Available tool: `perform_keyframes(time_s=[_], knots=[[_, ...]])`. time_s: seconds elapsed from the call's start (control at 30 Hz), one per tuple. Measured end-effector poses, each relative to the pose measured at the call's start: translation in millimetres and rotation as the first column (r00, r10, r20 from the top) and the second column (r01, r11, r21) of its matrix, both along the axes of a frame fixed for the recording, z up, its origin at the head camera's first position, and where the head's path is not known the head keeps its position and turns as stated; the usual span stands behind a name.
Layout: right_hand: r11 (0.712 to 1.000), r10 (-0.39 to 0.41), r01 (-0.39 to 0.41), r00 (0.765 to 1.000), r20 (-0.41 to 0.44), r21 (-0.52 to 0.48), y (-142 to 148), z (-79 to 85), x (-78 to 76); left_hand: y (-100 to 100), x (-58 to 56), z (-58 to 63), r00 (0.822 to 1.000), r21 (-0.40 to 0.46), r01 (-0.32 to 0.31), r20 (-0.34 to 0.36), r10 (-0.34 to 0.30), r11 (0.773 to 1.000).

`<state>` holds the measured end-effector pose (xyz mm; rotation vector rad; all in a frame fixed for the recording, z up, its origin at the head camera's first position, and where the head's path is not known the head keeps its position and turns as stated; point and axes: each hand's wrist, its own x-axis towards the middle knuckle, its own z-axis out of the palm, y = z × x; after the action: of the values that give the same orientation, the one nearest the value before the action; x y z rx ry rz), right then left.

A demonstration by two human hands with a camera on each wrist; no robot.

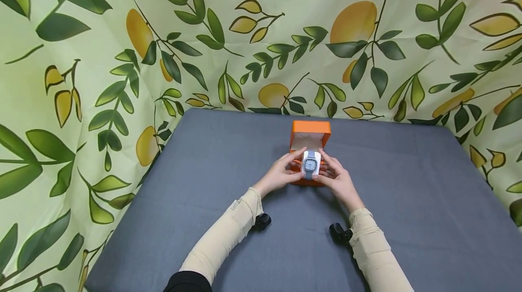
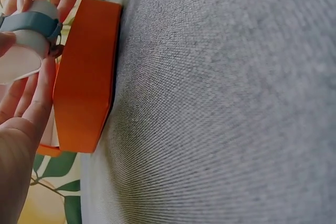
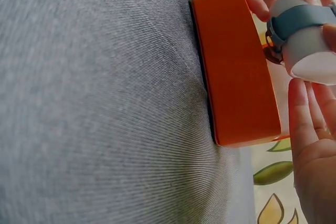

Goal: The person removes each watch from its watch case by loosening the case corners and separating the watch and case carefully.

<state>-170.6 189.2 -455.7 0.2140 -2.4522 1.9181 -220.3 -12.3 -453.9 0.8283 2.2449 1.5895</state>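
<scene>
A wristwatch with a blue-grey strap is wrapped around a white cushion. My left hand grips the cushion from the left, and my right hand grips it from the other side. Both hold it just above an orange box, whose lid stands raised at the back with a pale lining. In the left wrist view the strap circles the cushion, its buckle close to the outer wall of the box. The box's inside is mostly hidden by the hands and the cushion.
The box stands on a table covered in grey-blue cloth, towards its far edge. Behind and at both sides hangs a leaf-and-fruit patterned curtain. Black wrist cameras jut inward from both sleeved forearms.
</scene>
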Motion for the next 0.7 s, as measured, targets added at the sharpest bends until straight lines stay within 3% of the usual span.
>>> perform_keyframes(time_s=[0.27, 0.47, 0.7], knots=[[1.0, 0.027, -0.027, 1.0, 0.008, -0.003, 1.3, 4.7, 2.8, -1.4, 2.4, 2.8, 0.998, 0.034, -0.017, 0.057, 0.015, 0.999], [0.999, 0.041, -0.041, 0.999, 0.0, 0.022, 2.2, 8.0, 4.2, -2.8, 2.8, 4.4, 0.996, 0.088, 0.001, 0.086, -0.009, 0.996], [0.998, 0.065, -0.065, 0.998, 0.002, 0.003, 1.1, 6.4, 8.2, -5.3, 5.1, 3.1, 0.994, 0.094, 0.017, 0.103, -0.027, 0.995]])
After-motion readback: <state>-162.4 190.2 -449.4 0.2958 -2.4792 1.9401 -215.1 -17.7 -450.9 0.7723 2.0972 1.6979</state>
